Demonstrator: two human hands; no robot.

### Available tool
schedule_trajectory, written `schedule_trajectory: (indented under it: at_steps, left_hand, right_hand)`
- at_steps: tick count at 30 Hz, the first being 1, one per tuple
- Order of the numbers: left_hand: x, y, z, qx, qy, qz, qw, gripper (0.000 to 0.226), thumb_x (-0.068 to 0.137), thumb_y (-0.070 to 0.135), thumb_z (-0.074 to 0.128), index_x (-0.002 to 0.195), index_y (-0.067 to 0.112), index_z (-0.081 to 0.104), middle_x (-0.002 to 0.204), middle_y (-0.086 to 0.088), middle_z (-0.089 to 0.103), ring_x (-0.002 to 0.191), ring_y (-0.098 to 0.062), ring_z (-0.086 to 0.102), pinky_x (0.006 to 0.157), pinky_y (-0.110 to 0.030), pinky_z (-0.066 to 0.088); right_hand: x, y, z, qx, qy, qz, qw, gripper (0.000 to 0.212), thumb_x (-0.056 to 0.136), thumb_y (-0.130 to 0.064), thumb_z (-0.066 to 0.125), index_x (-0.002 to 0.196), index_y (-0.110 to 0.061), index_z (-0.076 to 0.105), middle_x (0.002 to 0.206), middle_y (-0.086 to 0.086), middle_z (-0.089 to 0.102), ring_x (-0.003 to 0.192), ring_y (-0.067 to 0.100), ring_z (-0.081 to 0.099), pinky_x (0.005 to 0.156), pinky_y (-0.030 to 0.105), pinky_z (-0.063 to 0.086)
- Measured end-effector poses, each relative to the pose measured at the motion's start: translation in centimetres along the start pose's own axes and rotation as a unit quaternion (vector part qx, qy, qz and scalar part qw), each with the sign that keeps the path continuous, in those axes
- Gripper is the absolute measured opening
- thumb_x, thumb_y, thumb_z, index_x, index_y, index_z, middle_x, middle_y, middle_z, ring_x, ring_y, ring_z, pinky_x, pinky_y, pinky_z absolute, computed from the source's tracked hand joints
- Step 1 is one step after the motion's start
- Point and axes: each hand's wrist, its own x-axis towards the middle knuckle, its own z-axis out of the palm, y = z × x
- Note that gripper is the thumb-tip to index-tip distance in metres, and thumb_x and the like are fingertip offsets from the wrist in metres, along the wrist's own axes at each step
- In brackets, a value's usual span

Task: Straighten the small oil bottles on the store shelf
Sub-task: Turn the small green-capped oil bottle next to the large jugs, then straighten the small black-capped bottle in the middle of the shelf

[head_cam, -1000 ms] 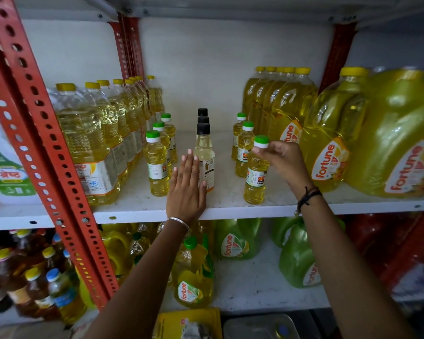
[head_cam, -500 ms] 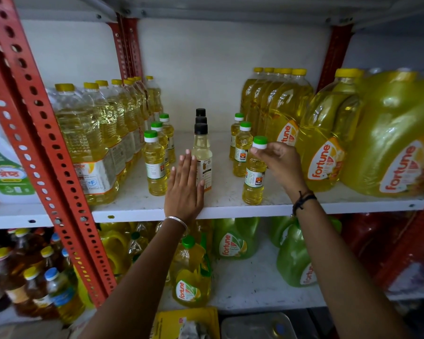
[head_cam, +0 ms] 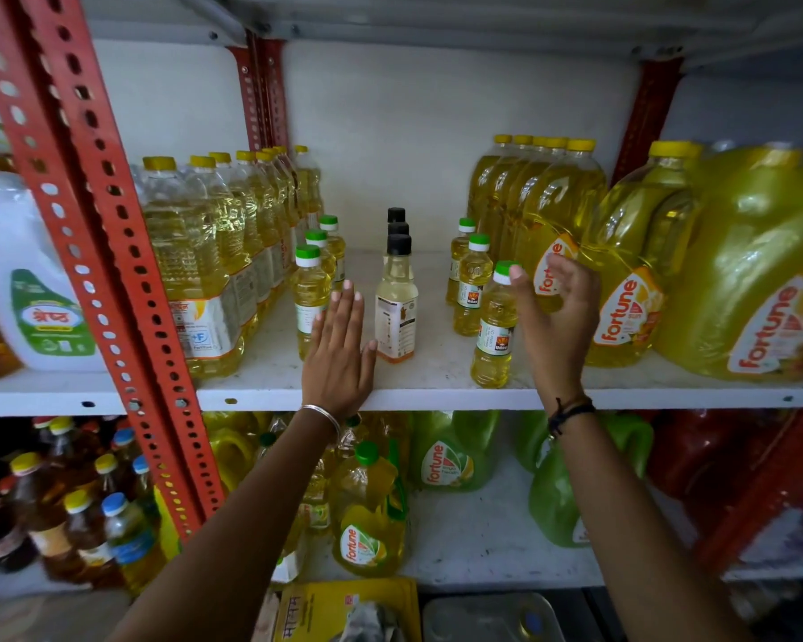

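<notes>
Head view, mid shelf [head_cam: 436, 396] of a red-framed rack. We see three short rows of small bottles running front to back on the white board: a left row [head_cam: 310, 298] w/ green caps, a centre row [head_cam: 396, 298] w/ black caps and paler oil, and a right row [head_cam: 473, 284] w/ green caps, all upright. The front right bottle [head_cam: 496, 326] stands nearest the shelf edge, slightly fwd of and to the right of its two neighbours. Our left hand [head_cam: 339, 359] lies flat and open, fingers together and pointing to the back wall, palm down on the board between the left and centre rows; its thumb comes close to the base of the front black-cap bottle (contact unclear). It grips nothing. Our right hand [head_cam: 552, 317] is raised just right of the front right bottle, fingers spread and loosely curled, holding nothing; one fingertip sits at the green cap, and we cannot tell whether it touches. A metal bangle [head_cam: 321, 412] rings the left wrist, a dark cord band [head_cam: 569, 410] the right. Tall yellow-cap bottles [head_cam: 214, 252] flank the small rows at left, and big Fortune jugs [head_cam: 631, 289] at right. A white jug [head_cam: 24, 289] stands beyond the red upright [head_cam: 107, 252]. Lower shelf: more Fortune jugs [head_cam: 367, 516] and dark-oil bottles [head_cam: 75, 512].
</notes>
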Motion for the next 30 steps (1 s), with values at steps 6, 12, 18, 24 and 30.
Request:
schedule_trajectory:
  at_steps: [6,12,18,24,30]
  left_hand:
    - [-0.6,-2.9,-1.0,0.027,-0.019,0.017,0.999,0.06,0.098,0.032,0.027,0.151,0.005,0.014,0.158,-0.007,0.006,0.147,-0.016,-0.001,0.118,-0.032,-0.005]
    - [-0.8,-3.2,-0.9,0.031,-0.033,0.03,0.999,0.06,0.098,0.032,0.026,0.151,0.007,0.01,0.159,-0.008,0.007,0.147,-0.02,0.003,0.117,-0.033,-0.003]
    - [-0.9,-3.3,-1.0,0.035,-0.025,0.041,0.998,0.06,0.097,0.031,0.028,0.151,0.007,0.013,0.158,-0.008,0.007,0.147,-0.016,-0.002,0.117,-0.031,-0.004]
    - [-0.9,-3.3,-0.9,0.033,-0.024,0.042,0.998,0.061,0.097,0.032,0.028,0.151,0.008,0.011,0.159,-0.008,0.007,0.147,-0.017,-0.001,0.117,-0.031,-0.005]
    - [-0.9,-3.3,-0.9,0.032,-0.026,0.043,0.998,0.061,0.097,0.032,0.028,0.151,0.007,0.013,0.159,-0.008,0.008,0.147,-0.017,-0.001,0.117,-0.03,-0.006]
  right_hand:
    - [-1.8,-2.3,4.3,0.064,-0.094,-0.042,0.993,0.024,0.086,-0.023,0.063,0.104,-0.008,0.06,0.103,-0.001,0.063,0.096,0.007,0.059,0.087,0.022,0.049]
    - [-0.8,-0.7,9.9,0.018,-0.259,0.079,0.962,0.042,0.09,-0.018,0.058,0.128,-0.008,0.045,0.132,0.011,0.054,0.12,0.019,0.052,0.101,0.029,0.041]
    - [0.4,-0.1,12.0,0.047,-0.291,0.134,0.946,0.037,0.088,-0.01,0.059,0.123,0.0,0.053,0.124,0.019,0.062,0.116,0.027,0.058,0.104,0.039,0.045]
    - [0.6,-0.4,11.8,0.077,-0.278,0.146,0.946,0.028,0.084,-0.002,0.063,0.112,0.0,0.058,0.103,0.012,0.065,0.093,0.017,0.061,0.081,0.016,0.048]
    - [0.2,0.0,12.1,0.041,-0.233,0.122,0.964,0.024,0.079,-0.012,0.071,0.101,-0.007,0.065,0.094,0.008,0.067,0.089,0.023,0.065,0.082,0.033,0.052]
